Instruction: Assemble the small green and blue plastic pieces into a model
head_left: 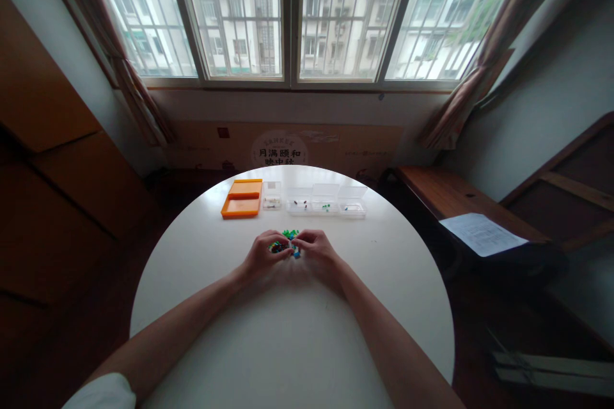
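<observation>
On the round white table lies a small pile of coloured pieces, green ones [290, 234] at the back and blue ones [297, 254] nearer me. They look like tiny building bricks, too small to make out singly. My left hand [263, 252] is at the pile's left side, thumb and fingers pinched together over dark and multicoloured pieces. From the right, my right hand [316, 245] reaches in with its fingertips pinched, almost meeting the left ones. Whatever sits between the fingertips is too small to name.
Behind the pile stand an orange two-part tray [244, 195], a small clear box [272, 197] and a row of clear lidded boxes [326, 204] with a few tiny pieces. The white table [230, 345] has a curved edge. A bench [422, 188] with paper [482, 234] stands right.
</observation>
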`<action>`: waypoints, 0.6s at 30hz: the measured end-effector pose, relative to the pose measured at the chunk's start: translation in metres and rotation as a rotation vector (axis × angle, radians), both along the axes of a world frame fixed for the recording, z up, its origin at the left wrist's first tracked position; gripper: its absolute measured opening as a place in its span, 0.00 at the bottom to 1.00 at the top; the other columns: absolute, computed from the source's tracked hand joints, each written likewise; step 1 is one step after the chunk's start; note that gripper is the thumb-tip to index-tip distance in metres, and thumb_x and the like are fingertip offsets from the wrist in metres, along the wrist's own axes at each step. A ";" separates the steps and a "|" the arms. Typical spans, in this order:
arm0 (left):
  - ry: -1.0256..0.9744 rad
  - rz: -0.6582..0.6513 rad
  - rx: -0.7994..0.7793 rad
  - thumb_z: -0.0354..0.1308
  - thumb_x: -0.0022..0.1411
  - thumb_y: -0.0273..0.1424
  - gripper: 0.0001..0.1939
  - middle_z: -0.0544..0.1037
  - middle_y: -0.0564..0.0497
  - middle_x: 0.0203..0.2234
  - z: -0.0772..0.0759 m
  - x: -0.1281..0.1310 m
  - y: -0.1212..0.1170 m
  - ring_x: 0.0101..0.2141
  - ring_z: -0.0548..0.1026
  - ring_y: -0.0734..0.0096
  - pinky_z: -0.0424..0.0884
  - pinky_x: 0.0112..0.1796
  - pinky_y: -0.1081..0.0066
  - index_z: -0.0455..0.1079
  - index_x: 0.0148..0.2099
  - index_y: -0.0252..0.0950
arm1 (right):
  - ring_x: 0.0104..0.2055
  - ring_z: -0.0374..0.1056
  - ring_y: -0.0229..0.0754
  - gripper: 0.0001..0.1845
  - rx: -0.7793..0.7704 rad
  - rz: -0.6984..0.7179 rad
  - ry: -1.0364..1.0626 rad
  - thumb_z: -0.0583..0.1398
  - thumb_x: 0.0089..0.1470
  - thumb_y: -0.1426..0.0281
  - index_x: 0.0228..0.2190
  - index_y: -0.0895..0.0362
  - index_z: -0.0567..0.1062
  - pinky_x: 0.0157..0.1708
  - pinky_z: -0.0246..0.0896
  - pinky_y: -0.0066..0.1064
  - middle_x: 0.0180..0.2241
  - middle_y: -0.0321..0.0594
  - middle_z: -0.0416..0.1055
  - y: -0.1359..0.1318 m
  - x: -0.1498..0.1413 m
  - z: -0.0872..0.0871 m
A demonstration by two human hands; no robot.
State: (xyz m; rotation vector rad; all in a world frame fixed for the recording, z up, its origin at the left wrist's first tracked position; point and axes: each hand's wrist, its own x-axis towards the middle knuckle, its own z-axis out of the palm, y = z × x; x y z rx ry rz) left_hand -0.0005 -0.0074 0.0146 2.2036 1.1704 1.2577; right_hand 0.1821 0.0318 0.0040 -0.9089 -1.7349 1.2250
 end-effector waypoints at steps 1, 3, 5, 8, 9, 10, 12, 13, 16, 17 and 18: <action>0.002 -0.001 0.000 0.61 0.53 0.34 0.07 0.76 0.48 0.29 0.000 0.000 0.000 0.33 0.73 0.69 0.69 0.36 0.69 0.74 0.33 0.35 | 0.24 0.64 0.37 0.15 0.001 0.000 0.000 0.64 0.42 0.60 0.24 0.61 0.77 0.26 0.56 0.28 0.22 0.40 0.72 0.000 0.000 0.000; 0.002 0.000 0.000 0.62 0.53 0.34 0.08 0.76 0.48 0.29 0.000 0.000 0.000 0.33 0.73 0.68 0.69 0.36 0.69 0.74 0.33 0.35 | 0.24 0.64 0.37 0.15 0.006 -0.002 -0.003 0.64 0.42 0.60 0.23 0.61 0.77 0.25 0.56 0.28 0.22 0.40 0.72 0.000 0.000 0.000; -0.002 0.003 -0.001 0.61 0.53 0.35 0.08 0.76 0.48 0.29 0.001 0.000 0.000 0.33 0.73 0.68 0.69 0.36 0.69 0.74 0.33 0.36 | 0.24 0.64 0.37 0.15 0.010 -0.002 -0.006 0.64 0.42 0.60 0.23 0.61 0.77 0.25 0.55 0.28 0.22 0.40 0.71 0.000 0.000 0.000; -0.006 0.000 -0.001 0.61 0.53 0.35 0.08 0.76 0.47 0.29 0.001 0.001 -0.001 0.33 0.73 0.68 0.69 0.36 0.69 0.74 0.33 0.36 | 0.24 0.64 0.37 0.15 0.007 -0.001 -0.002 0.64 0.42 0.60 0.23 0.61 0.77 0.25 0.56 0.28 0.22 0.40 0.72 0.000 0.000 0.001; -0.008 0.000 -0.001 0.61 0.53 0.35 0.08 0.76 0.48 0.29 0.001 0.001 -0.001 0.33 0.73 0.68 0.69 0.36 0.69 0.74 0.33 0.36 | 0.24 0.64 0.37 0.15 0.005 -0.002 -0.001 0.64 0.42 0.59 0.24 0.61 0.77 0.25 0.56 0.28 0.22 0.40 0.72 -0.001 0.000 0.001; -0.009 0.000 -0.001 0.61 0.53 0.35 0.08 0.76 0.48 0.29 0.001 0.001 -0.001 0.33 0.73 0.68 0.69 0.36 0.69 0.74 0.33 0.36 | 0.24 0.65 0.37 0.15 0.004 -0.002 0.000 0.64 0.42 0.59 0.24 0.61 0.77 0.25 0.56 0.28 0.22 0.40 0.72 -0.001 0.000 0.002; -0.011 0.001 0.003 0.62 0.52 0.35 0.08 0.76 0.48 0.29 0.001 0.001 0.000 0.33 0.73 0.68 0.70 0.36 0.69 0.74 0.33 0.36 | 0.24 0.65 0.37 0.15 0.006 -0.002 -0.001 0.64 0.42 0.59 0.24 0.61 0.77 0.25 0.56 0.28 0.22 0.40 0.72 -0.001 0.000 0.002; -0.011 0.001 0.005 0.62 0.52 0.35 0.08 0.76 0.48 0.29 0.001 0.001 0.000 0.32 0.73 0.69 0.70 0.36 0.69 0.74 0.33 0.36 | 0.24 0.65 0.38 0.15 0.008 -0.003 -0.001 0.64 0.42 0.59 0.24 0.61 0.77 0.26 0.56 0.28 0.22 0.40 0.72 -0.001 0.000 0.002; -0.005 -0.002 0.006 0.62 0.52 0.35 0.08 0.76 0.48 0.29 0.001 0.001 0.000 0.32 0.73 0.68 0.70 0.35 0.69 0.74 0.33 0.35 | 0.25 0.65 0.38 0.15 0.008 -0.004 0.001 0.64 0.42 0.60 0.24 0.60 0.77 0.26 0.57 0.29 0.22 0.40 0.72 0.000 0.000 0.000; -0.003 -0.002 0.005 0.61 0.53 0.35 0.08 0.76 0.47 0.29 0.001 0.001 0.000 0.32 0.73 0.68 0.70 0.36 0.69 0.74 0.33 0.35 | 0.25 0.65 0.38 0.14 0.007 -0.006 0.001 0.64 0.42 0.60 0.24 0.61 0.77 0.26 0.57 0.29 0.22 0.41 0.72 0.000 0.000 0.000; -0.002 -0.004 0.004 0.61 0.53 0.35 0.08 0.76 0.47 0.29 0.001 0.001 0.000 0.32 0.73 0.68 0.70 0.36 0.69 0.74 0.34 0.35 | 0.25 0.65 0.38 0.14 0.005 -0.006 0.000 0.64 0.42 0.61 0.24 0.61 0.77 0.26 0.57 0.29 0.22 0.41 0.72 0.001 0.000 0.000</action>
